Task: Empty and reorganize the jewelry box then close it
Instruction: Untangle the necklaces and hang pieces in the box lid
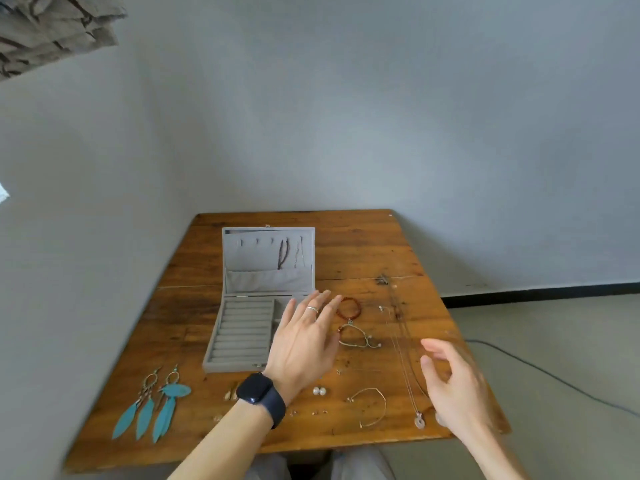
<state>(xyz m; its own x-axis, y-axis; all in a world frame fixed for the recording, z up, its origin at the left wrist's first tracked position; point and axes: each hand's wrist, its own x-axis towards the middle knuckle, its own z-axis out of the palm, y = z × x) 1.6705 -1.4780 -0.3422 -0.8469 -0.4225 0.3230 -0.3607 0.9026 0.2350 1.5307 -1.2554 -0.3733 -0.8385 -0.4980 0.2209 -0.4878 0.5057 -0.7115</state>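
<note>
Open jewelry box [242,337] holds two necklaces [283,252] in its lid [252,258] — left hand [304,341], right hand [453,386]: grip wide, empty.

Illumination: soft, even daylight, moderate level, with a bright white patch at the 9 o'clock edge. Shadows on the table [363,244] are faint and diffuse. The right hand [453,386] at 4 o'clock is blurred; the left hand [304,344] is sharper. Wide-angle distortion stretches the edges, and the curtain [52,29] at 10 o'clock is smeared.
</note>
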